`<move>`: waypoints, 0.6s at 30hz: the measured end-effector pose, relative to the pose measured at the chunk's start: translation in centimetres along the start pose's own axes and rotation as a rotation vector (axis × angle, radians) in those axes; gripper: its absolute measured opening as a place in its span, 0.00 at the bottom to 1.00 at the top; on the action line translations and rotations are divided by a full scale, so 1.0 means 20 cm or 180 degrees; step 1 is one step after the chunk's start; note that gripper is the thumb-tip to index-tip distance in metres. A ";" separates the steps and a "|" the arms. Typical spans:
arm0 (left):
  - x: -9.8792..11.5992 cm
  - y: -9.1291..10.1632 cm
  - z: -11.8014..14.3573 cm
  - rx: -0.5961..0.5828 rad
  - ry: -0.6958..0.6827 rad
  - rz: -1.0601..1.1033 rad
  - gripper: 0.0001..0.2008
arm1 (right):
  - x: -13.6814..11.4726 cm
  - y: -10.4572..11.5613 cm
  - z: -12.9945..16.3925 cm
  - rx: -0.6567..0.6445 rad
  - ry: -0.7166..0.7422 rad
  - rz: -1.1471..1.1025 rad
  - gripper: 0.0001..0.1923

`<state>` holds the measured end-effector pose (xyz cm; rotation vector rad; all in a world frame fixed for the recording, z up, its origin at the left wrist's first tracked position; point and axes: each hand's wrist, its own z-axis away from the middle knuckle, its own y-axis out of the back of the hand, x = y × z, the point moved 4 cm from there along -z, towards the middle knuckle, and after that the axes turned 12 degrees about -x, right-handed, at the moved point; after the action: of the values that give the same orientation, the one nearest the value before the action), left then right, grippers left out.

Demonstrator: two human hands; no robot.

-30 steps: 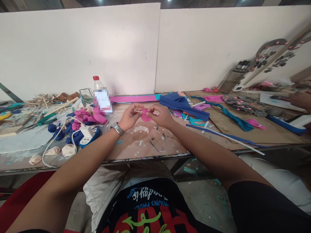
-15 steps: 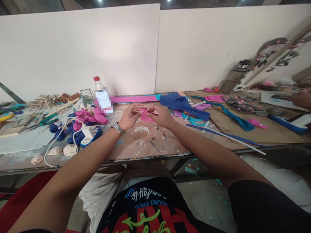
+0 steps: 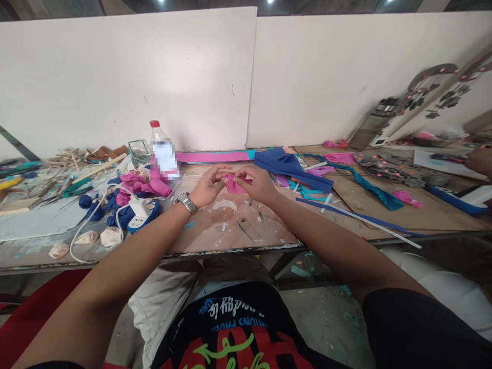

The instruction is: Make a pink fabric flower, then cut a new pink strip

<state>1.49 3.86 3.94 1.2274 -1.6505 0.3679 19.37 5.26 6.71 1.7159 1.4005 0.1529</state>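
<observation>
Pink fabric (image 3: pixel 235 186) sits between your two hands, above the bare middle of the worktable (image 3: pixel 230 233); its upper left part is gathered into a small coil, while a flat flap hangs below and a tail runs to the right under your fingers. Your left hand (image 3: pixel 210 186) pinches the coil's left side between thumb and forefinger, the other fingers curled above; your right hand (image 3: pixel 254 182) pinches the fabric from the other side, thumb in front, the fingers behind it partly hidden, so you cannot tell how each one lies. You wear a metal watch (image 3: pixel 187 203) on your left wrist; both forearms reach in over the table's near edge.

To the left of your left hand lies a heap of pink rolls (image 3: pixel 132 187), with dark blue rolls (image 3: pixel 92 210) beside it; a blue and white power strip (image 3: pixel 142 221) lies just in front, a white plug (image 3: pixel 139 207) in it, and three cream rosettes (image 3: pixel 110 237) lie near the table's edge. Behind the pink rolls stands a bottle with a red cap (image 3: pixel 155 124), its lower part blurred out; beyond your hands a long pink strip (image 3: pixel 213 157) lies along the white board (image 3: pixel 126 77). Blue cloth (image 3: pixel 284 166) lies just beyond your right hand; farther right, a twisted teal strip (image 3: pixel 372 188) crosses brown cardboard (image 3: pixel 346 197), and another person's hand (image 3: pixel 480 161) shows at the far right edge.
</observation>
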 end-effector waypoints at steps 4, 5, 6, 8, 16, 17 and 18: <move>0.02 -0.02 0.00 -0.0046 -0.0012 -0.0044 0.23 | 0.01 -0.01 0.00 -0.0007 -0.0040 -0.0021 0.11; 0.02 -0.02 0.00 -0.0056 -0.0021 -0.0038 0.24 | 0.01 -0.01 0.01 -0.0003 -0.0059 -0.0033 0.12; 0.02 -0.02 0.00 -0.0062 -0.0031 -0.0034 0.25 | 0.01 -0.02 0.01 -0.0002 -0.0084 -0.0042 0.13; 0.02 -0.03 0.01 -0.0082 -0.0042 -0.0025 0.26 | 0.02 -0.02 0.01 -0.0011 -0.0150 -0.0062 0.14; 0.04 -0.05 0.00 -0.0336 -0.0094 0.0200 0.32 | 0.01 -0.03 0.00 -0.0154 -0.0171 -0.0194 0.16; 0.04 -0.05 0.00 -0.0357 -0.0098 0.0232 0.32 | 0.00 -0.03 0.01 -0.0190 -0.0130 -0.0176 0.15; 0.04 -0.06 0.00 -0.0366 -0.0098 0.0253 0.32 | 0.00 -0.03 0.01 -0.0222 -0.0082 -0.0153 0.15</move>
<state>2.49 2.96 4.38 1.0893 -1.7263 0.2999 19.01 5.10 6.29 1.6204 1.4004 0.1509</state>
